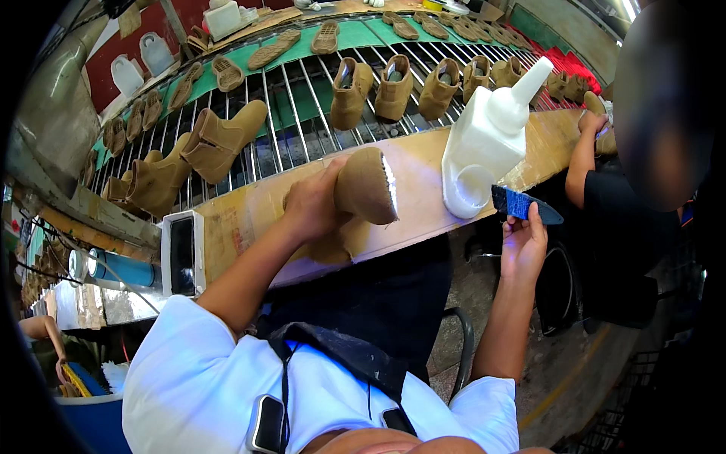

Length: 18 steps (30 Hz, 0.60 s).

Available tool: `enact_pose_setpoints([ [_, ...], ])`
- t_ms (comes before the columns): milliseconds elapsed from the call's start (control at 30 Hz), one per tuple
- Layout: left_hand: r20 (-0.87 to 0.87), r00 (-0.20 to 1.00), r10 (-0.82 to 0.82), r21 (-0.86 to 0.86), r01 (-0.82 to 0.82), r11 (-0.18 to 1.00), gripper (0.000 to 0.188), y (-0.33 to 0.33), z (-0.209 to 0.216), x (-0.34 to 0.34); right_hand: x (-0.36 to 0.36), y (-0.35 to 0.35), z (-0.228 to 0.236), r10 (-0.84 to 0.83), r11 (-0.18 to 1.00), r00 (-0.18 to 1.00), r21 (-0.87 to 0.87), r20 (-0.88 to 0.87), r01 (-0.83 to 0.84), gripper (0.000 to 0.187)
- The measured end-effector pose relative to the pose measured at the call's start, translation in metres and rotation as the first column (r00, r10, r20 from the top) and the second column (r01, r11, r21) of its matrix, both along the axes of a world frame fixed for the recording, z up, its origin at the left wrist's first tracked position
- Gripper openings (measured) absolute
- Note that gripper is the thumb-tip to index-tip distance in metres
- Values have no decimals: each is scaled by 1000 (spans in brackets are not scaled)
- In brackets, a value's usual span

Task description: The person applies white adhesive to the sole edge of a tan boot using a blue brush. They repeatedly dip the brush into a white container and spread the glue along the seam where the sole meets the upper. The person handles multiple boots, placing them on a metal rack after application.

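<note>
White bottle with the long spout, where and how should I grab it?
Likely grip the white bottle by its boxy body, coming from the right: that side faces the right hand, though it holds a blue-wrapped tool. The spout tapers, offering less to hold.

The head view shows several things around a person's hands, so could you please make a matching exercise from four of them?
Things:
1. Tan boot
2. White bottle
3. Blue-and-black tool
4. Loose soles

Places:
A. Held in the right hand
B. On the green strip
C. Held in the left hand
D. Standing on the board

Pairs: 1-C, 2-D, 3-A, 4-B
</note>
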<state>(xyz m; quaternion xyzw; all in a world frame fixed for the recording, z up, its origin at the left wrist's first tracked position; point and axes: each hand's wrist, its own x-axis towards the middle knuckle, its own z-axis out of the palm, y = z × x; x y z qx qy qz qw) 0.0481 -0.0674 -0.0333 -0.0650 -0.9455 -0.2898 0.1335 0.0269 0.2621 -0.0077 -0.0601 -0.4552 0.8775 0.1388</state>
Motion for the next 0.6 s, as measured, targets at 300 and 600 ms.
enact_pose_setpoints([
  [300,69,997,39,-39,-37,999,80,2,1,-1,6,-2,-2,-25,1000,999,-13,-27,24,19],
  [600,-46,998,-42,-96,38,995,65,-11,-16,-13,8,13,-1,-132,981,991,137,-33,136,17],
])
